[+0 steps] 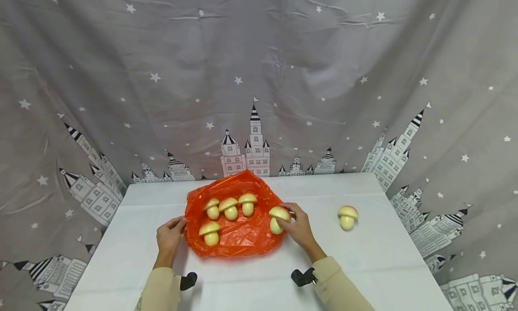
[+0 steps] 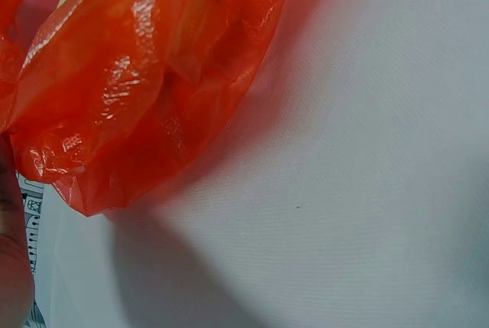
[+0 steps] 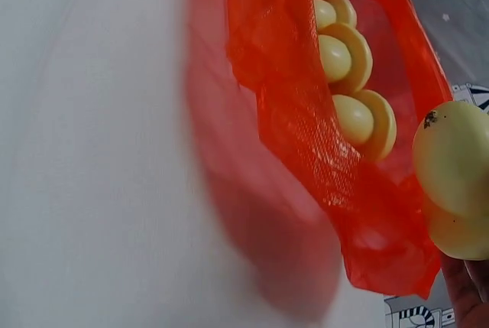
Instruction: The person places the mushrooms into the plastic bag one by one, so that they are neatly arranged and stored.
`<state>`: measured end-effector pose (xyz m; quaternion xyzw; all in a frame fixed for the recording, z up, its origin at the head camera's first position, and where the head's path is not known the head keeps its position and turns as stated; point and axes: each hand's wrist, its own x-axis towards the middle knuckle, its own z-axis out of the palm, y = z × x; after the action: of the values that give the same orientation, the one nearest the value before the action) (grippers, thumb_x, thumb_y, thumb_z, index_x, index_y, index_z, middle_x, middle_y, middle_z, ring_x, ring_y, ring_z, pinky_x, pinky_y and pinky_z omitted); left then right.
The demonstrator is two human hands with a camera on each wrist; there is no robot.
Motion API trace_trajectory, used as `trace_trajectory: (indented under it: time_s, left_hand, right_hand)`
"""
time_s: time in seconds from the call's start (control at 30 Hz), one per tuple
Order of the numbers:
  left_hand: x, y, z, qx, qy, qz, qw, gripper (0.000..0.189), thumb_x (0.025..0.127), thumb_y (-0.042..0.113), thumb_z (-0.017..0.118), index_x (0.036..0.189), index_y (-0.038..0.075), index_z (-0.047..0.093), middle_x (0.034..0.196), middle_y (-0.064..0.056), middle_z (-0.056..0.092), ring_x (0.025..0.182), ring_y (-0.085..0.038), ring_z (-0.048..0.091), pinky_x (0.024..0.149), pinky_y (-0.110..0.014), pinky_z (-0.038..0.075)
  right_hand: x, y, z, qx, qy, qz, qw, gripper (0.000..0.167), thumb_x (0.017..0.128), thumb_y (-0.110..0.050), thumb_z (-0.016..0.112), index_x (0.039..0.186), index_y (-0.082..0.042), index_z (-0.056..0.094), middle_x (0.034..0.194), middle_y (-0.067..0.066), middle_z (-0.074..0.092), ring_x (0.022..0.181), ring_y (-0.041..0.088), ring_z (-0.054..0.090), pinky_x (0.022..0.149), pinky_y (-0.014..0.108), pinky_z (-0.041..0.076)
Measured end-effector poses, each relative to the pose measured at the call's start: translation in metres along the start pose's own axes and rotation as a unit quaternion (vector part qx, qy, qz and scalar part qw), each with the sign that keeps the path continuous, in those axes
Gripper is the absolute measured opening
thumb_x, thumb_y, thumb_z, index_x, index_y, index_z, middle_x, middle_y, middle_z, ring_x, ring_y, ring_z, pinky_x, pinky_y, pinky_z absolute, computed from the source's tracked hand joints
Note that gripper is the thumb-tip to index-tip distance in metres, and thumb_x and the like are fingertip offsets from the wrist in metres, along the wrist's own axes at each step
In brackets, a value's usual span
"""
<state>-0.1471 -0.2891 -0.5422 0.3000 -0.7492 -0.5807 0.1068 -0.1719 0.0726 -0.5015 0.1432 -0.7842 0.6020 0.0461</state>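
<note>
A red plastic bag [image 1: 243,239] lies open on the table, with several yellow toy mushrooms [image 1: 230,212] inside it. My left hand [image 1: 169,237] pinches the bag's left edge; in the left wrist view the red film [image 2: 153,91] fills the upper left, and only part of that hand shows. Over the right side of the bag, my right hand [image 1: 298,223] holds another yellow mushroom [image 1: 279,214] with a reddish cap. The right wrist view has this mushroom [image 3: 454,167] at its right edge, beside the bag's rim, with fingertips below it.
One more mushroom [image 1: 347,217] stands on the white table [image 1: 356,261], right of my right hand. Behind the table hangs a grey curtain [image 1: 259,77] with stars and castles. Black wrist devices [image 1: 302,277] are on both forearms.
</note>
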Motion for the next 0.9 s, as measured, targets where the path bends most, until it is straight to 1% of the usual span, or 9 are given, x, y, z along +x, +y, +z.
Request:
trace_trajectory:
  time_s: [0.07,0.2,0.27,0.33,0.43,0.57,0.63,0.77,0.9]
  left_hand:
    - [0.0,-0.001,-0.001,0.003,0.0,0.0,1.0,0.036,0.096,0.022,0.061,0.12,-0.005,0.064,0.103,-0.01,0.069,0.07,0.004,0.058,0.066,-0.008,0.049]
    - [0.0,-0.001,-0.003,-0.001,0.0,-0.001,1.0,0.037,0.095,0.022,0.062,0.119,-0.006,0.063,0.099,-0.007,0.069,0.068,0.005,0.057,0.064,-0.008,0.048]
    - [0.0,0.0,-0.002,-0.003,-0.004,-0.002,1.0,0.037,0.096,0.022,0.061,0.12,-0.006,0.063,0.099,-0.007,0.068,0.068,0.006,0.057,0.064,-0.007,0.048]
    - [0.0,0.001,-0.001,-0.005,-0.009,-0.001,0.9999,0.037,0.096,0.021,0.061,0.121,-0.006,0.062,0.103,-0.011,0.067,0.069,0.006,0.058,0.065,-0.007,0.048]
    - [0.0,0.002,0.001,0.001,-0.012,-0.001,0.9999,0.037,0.097,0.021,0.059,0.122,-0.006,0.062,0.11,-0.017,0.065,0.071,0.004,0.058,0.065,-0.006,0.047]
    - [0.001,0.001,0.003,0.01,-0.016,-0.003,0.9998,0.039,0.097,0.023,0.058,0.123,-0.005,0.061,0.118,-0.023,0.061,0.075,0.003,0.057,0.065,-0.004,0.045]
    - [0.0,0.002,0.003,0.01,-0.015,-0.004,0.9998,0.04,0.097,0.024,0.059,0.124,-0.006,0.061,0.121,-0.025,0.059,0.076,0.003,0.056,0.064,-0.003,0.044]
    - [0.0,0.003,0.003,0.007,-0.01,-0.004,0.9999,0.039,0.097,0.023,0.06,0.123,-0.006,0.061,0.117,-0.023,0.062,0.074,0.003,0.056,0.064,-0.004,0.045]
    - [-0.001,0.003,0.003,-0.005,-0.008,0.004,0.9999,0.037,0.096,0.02,0.061,0.12,-0.008,0.062,0.102,-0.012,0.067,0.072,0.003,0.057,0.065,-0.007,0.048]
  right_hand:
    - [0.002,-0.003,0.003,0.0,-0.012,-0.005,0.9999,0.037,0.082,0.002,0.071,0.117,0.01,0.06,0.115,0.02,0.061,0.104,0.035,0.056,0.089,0.048,0.048]
    - [0.004,-0.008,0.008,-0.004,-0.035,-0.001,0.9994,0.036,0.081,0.002,0.072,0.115,0.007,0.062,0.111,0.015,0.062,0.1,0.026,0.057,0.087,0.034,0.05]
    - [0.005,-0.009,0.011,-0.007,-0.039,-0.004,0.9992,0.035,0.081,0.001,0.072,0.114,0.006,0.063,0.111,0.014,0.062,0.099,0.025,0.058,0.086,0.03,0.051]
    - [0.005,-0.01,0.013,-0.006,-0.046,-0.007,0.9989,0.036,0.081,0.002,0.072,0.115,0.007,0.062,0.113,0.016,0.061,0.101,0.027,0.058,0.088,0.032,0.051]
    - [0.01,0.008,0.02,-0.01,-0.051,-0.012,0.9986,0.038,0.082,-0.001,0.072,0.118,0.005,0.062,0.116,0.016,0.061,0.104,0.029,0.058,0.091,0.038,0.05]
    - [0.02,0.029,0.029,-0.022,-0.063,-0.016,0.9976,0.04,0.082,-0.005,0.072,0.12,0.003,0.062,0.118,0.014,0.061,0.105,0.027,0.058,0.093,0.038,0.049]
    - [0.022,0.028,0.031,-0.029,-0.071,-0.016,0.9969,0.042,0.082,-0.008,0.071,0.121,0.003,0.061,0.118,0.013,0.061,0.106,0.026,0.058,0.093,0.037,0.049]
    - [0.023,0.026,0.036,-0.033,-0.088,-0.016,0.9954,0.042,0.083,-0.011,0.07,0.122,0.001,0.061,0.119,0.014,0.062,0.104,0.027,0.058,0.091,0.04,0.05]
    - [0.023,0.026,0.042,-0.044,-0.1,-0.019,0.9939,0.041,0.083,-0.014,0.07,0.121,-0.002,0.063,0.118,0.012,0.063,0.102,0.025,0.059,0.087,0.033,0.051]
